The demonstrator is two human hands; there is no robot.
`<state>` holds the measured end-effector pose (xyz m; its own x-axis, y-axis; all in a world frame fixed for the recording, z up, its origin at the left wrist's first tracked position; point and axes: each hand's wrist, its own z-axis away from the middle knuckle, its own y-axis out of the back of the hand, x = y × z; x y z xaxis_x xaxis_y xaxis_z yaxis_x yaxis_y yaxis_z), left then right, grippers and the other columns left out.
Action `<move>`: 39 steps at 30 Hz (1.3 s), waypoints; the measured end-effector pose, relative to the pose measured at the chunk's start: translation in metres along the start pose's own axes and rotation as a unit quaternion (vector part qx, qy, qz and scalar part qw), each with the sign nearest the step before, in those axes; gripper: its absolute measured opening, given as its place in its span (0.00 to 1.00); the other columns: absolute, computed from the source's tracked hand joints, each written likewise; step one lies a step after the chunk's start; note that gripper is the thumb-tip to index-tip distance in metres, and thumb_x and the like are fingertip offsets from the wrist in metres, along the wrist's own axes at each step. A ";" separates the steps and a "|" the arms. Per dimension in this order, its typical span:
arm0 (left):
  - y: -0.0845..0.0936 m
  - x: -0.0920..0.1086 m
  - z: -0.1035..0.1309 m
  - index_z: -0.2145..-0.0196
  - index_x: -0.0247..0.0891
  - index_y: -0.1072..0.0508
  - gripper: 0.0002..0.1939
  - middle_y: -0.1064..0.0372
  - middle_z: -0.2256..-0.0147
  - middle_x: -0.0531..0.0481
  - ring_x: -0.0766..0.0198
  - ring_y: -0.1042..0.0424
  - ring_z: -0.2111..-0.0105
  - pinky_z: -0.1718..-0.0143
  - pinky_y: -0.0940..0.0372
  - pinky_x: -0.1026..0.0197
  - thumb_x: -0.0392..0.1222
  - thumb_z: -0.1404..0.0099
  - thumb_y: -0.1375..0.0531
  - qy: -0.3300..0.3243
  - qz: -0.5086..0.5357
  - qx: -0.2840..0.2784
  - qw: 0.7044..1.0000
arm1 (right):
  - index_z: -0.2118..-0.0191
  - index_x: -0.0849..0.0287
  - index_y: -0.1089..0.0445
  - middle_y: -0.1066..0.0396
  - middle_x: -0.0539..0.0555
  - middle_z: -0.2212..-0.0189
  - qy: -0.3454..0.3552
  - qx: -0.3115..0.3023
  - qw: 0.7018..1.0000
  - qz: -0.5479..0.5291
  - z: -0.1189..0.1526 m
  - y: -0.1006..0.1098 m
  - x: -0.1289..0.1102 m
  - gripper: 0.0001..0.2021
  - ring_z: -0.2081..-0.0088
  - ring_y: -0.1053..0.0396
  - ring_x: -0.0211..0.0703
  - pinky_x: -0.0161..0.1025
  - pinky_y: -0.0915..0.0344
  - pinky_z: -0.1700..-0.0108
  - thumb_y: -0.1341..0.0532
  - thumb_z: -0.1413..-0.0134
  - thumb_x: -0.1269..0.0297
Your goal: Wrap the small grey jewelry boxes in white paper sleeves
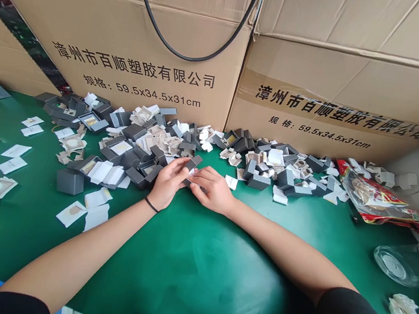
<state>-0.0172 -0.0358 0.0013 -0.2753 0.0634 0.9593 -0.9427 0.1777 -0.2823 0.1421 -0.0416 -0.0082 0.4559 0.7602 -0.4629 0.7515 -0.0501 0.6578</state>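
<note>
My left hand (pixel 167 182) and my right hand (pixel 212 189) meet at the middle of the green table (pixel 194 259), both gripping one small dark grey box (pixel 193 164) between their fingertips. A white piece shows between the fingers just under the box. A black band circles my left wrist. Right behind the hands lies a heap of small grey boxes (pixel 135 151) mixed with white and beige card inserts.
Two big cardboard cartons (pixel 141 36) stand along the back edge. More grey boxes (pixel 282 168) spread to the right. A red snack bag (pixel 380 201) and a clear glass lid (pixel 402 262) lie at the far right, crumpled tissue (pixel 406 312) near them. White cards (pixel 14 157) lie left.
</note>
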 end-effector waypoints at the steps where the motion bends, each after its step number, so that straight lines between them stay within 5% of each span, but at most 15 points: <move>1: 0.001 -0.001 0.000 0.51 0.37 0.35 0.22 0.34 0.52 0.41 0.55 0.33 0.53 0.62 0.32 0.58 0.45 0.43 0.39 0.000 0.003 -0.002 1.000 | 0.58 0.58 0.29 0.29 0.57 0.61 -0.001 -0.005 1.000 0.001 0.001 0.000 -0.001 0.13 0.56 0.36 0.47 0.48 0.37 0.52 0.48 0.42 0.62; 6: 0.006 -0.005 -0.005 0.51 0.39 0.36 0.23 0.33 0.53 0.43 0.55 0.32 0.55 0.61 0.32 0.55 0.47 0.43 0.40 0.004 0.015 0.003 1.000 | 0.60 0.58 0.28 0.29 0.57 0.59 -0.077 -0.011 0.985 -0.155 -0.002 0.006 0.002 0.14 0.53 0.35 0.47 0.47 0.38 0.50 0.47 0.42 0.57; 9: 0.008 -0.007 -0.007 0.49 0.40 0.38 0.23 0.34 0.52 0.43 0.56 0.32 0.55 0.61 0.32 0.55 0.49 0.41 0.43 -0.010 0.030 0.006 0.999 | 0.64 0.58 0.29 0.28 0.55 0.61 -0.211 0.046 0.920 -0.327 -0.006 0.007 0.008 0.16 0.57 0.32 0.43 0.42 0.35 0.56 0.47 0.43 0.52; 12: 0.008 -0.008 -0.007 0.48 0.39 0.38 0.23 0.34 0.51 0.43 0.56 0.32 0.55 0.60 0.34 0.57 0.50 0.39 0.45 -0.034 0.032 -0.005 0.999 | 0.70 0.60 0.32 0.29 0.53 0.67 -0.282 0.072 0.875 -0.387 -0.008 0.005 0.010 0.16 0.70 0.34 0.36 0.36 0.35 0.68 0.44 0.48 0.49; 16: 0.007 -0.010 -0.005 0.48 0.40 0.38 0.23 0.34 0.52 0.44 0.57 0.32 0.57 0.61 0.35 0.59 0.51 0.38 0.47 -0.051 0.005 -0.004 0.999 | 0.69 0.58 0.39 0.38 0.44 0.82 -0.273 -0.013 0.885 -0.377 -0.007 0.002 0.007 0.14 0.81 0.42 0.32 0.32 0.43 0.76 0.41 0.50 0.51; 20: 0.007 -0.010 0.000 0.48 0.43 0.37 0.23 0.35 0.51 0.45 0.58 0.32 0.59 0.61 0.36 0.59 0.55 0.37 0.49 -0.075 -0.070 0.001 0.995 | 0.64 0.56 0.42 0.39 0.41 0.84 -0.270 -0.059 0.881 -0.385 -0.005 0.002 0.008 0.15 0.82 0.43 0.31 0.31 0.47 0.78 0.41 0.50 0.52; 29: 0.000 -0.005 0.005 0.45 0.42 0.39 0.26 0.40 0.46 0.44 0.56 0.38 0.48 0.50 0.42 0.59 0.57 0.36 0.52 -0.124 -0.159 -0.017 0.979 | 0.66 0.61 0.35 0.36 0.46 0.77 -0.321 -0.014 0.817 -0.479 -0.010 0.005 0.015 0.15 0.76 0.41 0.32 0.32 0.44 0.72 0.35 0.59 0.57; 39: 0.004 -0.011 -0.002 0.48 0.41 0.33 0.26 0.28 0.63 0.46 0.59 0.30 0.73 0.74 0.36 0.60 0.56 0.40 0.46 -0.039 -0.209 -0.033 0.977 | 0.67 0.59 0.37 0.41 0.43 0.79 -0.320 0.056 0.808 -0.492 -0.008 0.000 0.024 0.11 0.78 0.44 0.31 0.31 0.47 0.74 0.38 0.58 0.63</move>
<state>-0.0180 -0.0334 -0.0105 0.1141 -0.1037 0.9880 -0.9623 0.2357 0.1359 0.1487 -0.0185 -0.0146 -0.2618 -0.0201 -0.9649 0.9224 0.2891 -0.2563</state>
